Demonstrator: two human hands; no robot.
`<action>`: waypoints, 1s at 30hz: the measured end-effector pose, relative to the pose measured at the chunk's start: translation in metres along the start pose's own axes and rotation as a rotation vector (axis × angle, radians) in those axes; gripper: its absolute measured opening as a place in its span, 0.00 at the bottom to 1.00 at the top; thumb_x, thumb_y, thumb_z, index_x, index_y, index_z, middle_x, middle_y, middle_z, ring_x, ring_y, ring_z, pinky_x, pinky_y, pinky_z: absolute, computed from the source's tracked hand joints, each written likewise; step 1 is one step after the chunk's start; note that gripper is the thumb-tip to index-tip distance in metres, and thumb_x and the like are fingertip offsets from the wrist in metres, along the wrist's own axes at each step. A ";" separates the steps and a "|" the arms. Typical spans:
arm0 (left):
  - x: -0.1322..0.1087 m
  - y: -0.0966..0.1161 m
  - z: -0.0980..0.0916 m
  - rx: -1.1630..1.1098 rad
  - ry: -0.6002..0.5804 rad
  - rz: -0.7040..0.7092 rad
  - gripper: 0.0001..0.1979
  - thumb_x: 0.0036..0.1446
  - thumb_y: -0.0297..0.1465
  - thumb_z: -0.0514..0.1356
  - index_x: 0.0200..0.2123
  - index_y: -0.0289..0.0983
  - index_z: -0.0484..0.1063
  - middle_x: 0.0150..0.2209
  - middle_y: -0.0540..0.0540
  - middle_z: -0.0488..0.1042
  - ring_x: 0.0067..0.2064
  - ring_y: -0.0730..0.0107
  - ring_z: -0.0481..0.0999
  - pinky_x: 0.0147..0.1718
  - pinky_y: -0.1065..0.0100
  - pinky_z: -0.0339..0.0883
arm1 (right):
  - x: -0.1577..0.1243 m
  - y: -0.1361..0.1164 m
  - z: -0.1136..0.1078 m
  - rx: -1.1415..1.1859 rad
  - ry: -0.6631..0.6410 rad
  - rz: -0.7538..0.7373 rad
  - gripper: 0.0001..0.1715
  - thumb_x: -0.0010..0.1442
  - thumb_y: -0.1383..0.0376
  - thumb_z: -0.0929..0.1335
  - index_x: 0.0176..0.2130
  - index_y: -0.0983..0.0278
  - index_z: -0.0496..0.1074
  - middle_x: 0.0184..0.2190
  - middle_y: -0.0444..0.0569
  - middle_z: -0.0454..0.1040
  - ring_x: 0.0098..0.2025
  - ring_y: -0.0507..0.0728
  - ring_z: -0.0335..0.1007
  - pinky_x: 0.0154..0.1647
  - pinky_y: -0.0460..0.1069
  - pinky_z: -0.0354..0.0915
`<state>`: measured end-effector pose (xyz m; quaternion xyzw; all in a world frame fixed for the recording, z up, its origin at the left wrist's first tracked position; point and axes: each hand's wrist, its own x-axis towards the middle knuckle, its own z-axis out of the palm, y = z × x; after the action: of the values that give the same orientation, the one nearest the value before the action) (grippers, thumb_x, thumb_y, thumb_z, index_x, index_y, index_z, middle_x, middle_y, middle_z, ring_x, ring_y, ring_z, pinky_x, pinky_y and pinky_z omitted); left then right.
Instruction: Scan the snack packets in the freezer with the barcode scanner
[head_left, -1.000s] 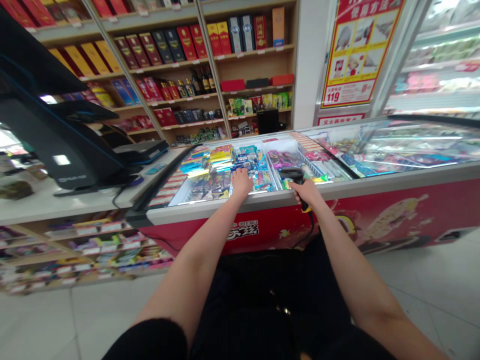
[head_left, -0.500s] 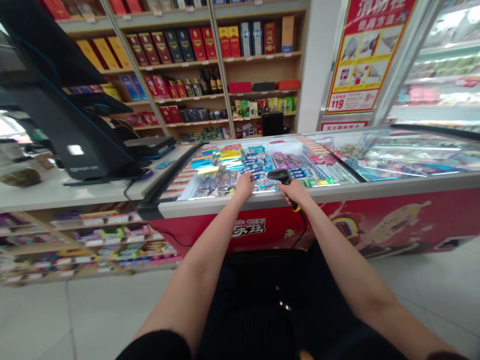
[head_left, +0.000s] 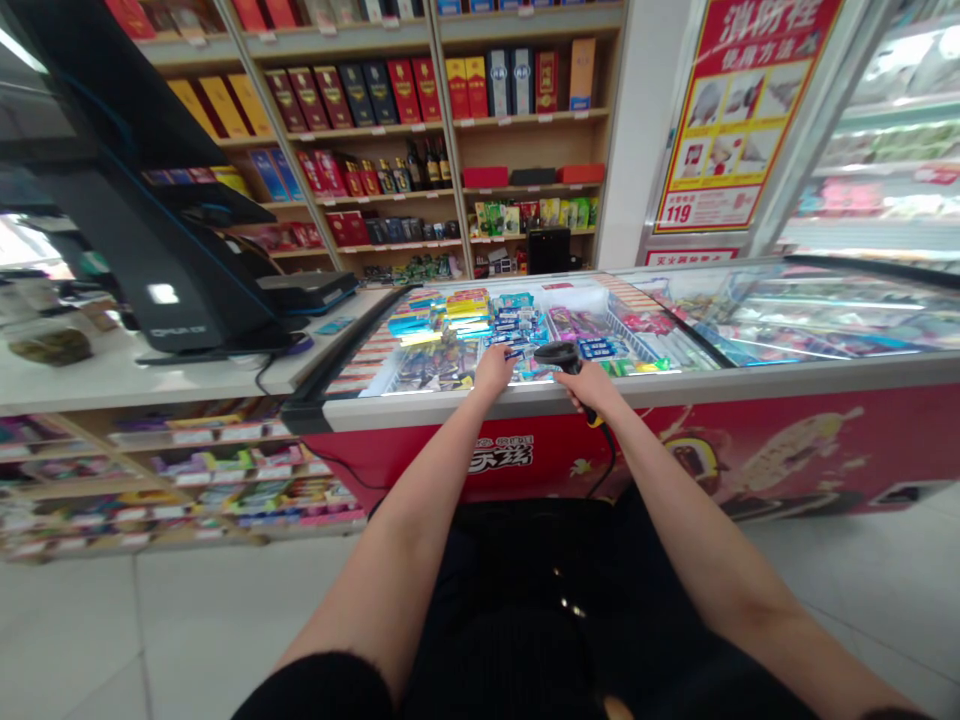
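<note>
My right hand (head_left: 589, 388) is wrapped around the handle of a black barcode scanner (head_left: 556, 354). The scanner's head points left toward my other hand, and its cable hangs down in front of the freezer. At the near edge of the glass top, my left hand (head_left: 495, 372) pinches a small blue packet (head_left: 514, 354), mostly hidden by the fingers. Just beyond lie rows of blue packets (head_left: 519, 322) and yellow packets (head_left: 466, 308). More blue packets (head_left: 598, 348) are to the right of the scanner.
A chest freezer (head_left: 420, 412) with a red front spans the middle and right. To the left, a counter (head_left: 187, 385) carries a black checkout terminal (head_left: 172, 290). Shelves of boxes and bottles (head_left: 375, 95) rise behind. A red poster (head_left: 720, 130) hangs at right.
The whole view has shifted slightly. Both hands keep nearly the same place over the freezer, with the scanner still in my right hand and the packet in my left.
</note>
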<state>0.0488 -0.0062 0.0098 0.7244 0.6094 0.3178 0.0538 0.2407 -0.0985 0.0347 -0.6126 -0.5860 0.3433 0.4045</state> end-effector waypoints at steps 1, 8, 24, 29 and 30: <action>0.000 0.000 0.000 0.000 0.000 0.000 0.09 0.62 0.30 0.59 0.45 0.37 0.75 0.49 0.40 0.76 0.53 0.60 0.73 0.54 0.64 0.65 | -0.001 0.000 -0.001 -0.007 0.002 0.002 0.14 0.58 0.63 0.73 0.28 0.64 0.65 0.14 0.41 0.67 0.11 0.49 0.61 0.12 0.43 0.59; -0.002 0.001 -0.002 0.018 -0.006 0.015 0.09 0.62 0.30 0.59 0.45 0.36 0.75 0.49 0.40 0.76 0.52 0.61 0.73 0.53 0.64 0.65 | -0.002 0.000 -0.002 -0.036 0.002 0.005 0.13 0.59 0.63 0.71 0.27 0.64 0.65 0.14 0.42 0.67 0.12 0.50 0.62 0.13 0.44 0.60; -0.001 -0.001 -0.001 0.031 0.011 0.039 0.10 0.61 0.31 0.60 0.45 0.36 0.74 0.49 0.40 0.75 0.51 0.62 0.74 0.52 0.65 0.65 | -0.008 0.000 -0.008 -0.028 0.009 -0.009 0.15 0.59 0.61 0.72 0.28 0.63 0.64 0.13 0.40 0.65 0.11 0.50 0.61 0.13 0.44 0.58; -0.001 -0.001 -0.001 0.028 0.003 0.034 0.09 0.61 0.31 0.60 0.45 0.37 0.74 0.49 0.40 0.75 0.51 0.62 0.74 0.52 0.65 0.65 | -0.013 -0.003 -0.009 -0.025 0.019 0.000 0.14 0.59 0.63 0.72 0.28 0.63 0.64 0.13 0.40 0.65 0.11 0.50 0.60 0.13 0.44 0.58; -0.001 -0.001 0.000 0.028 0.005 0.034 0.09 0.61 0.31 0.60 0.45 0.37 0.74 0.49 0.40 0.75 0.51 0.62 0.74 0.52 0.65 0.65 | -0.013 -0.003 -0.009 -0.032 0.020 -0.002 0.14 0.59 0.63 0.72 0.28 0.63 0.64 0.13 0.40 0.65 0.11 0.50 0.60 0.13 0.44 0.58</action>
<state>0.0475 -0.0070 0.0091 0.7346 0.6015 0.3117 0.0369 0.2465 -0.1121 0.0410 -0.6217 -0.5880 0.3273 0.4008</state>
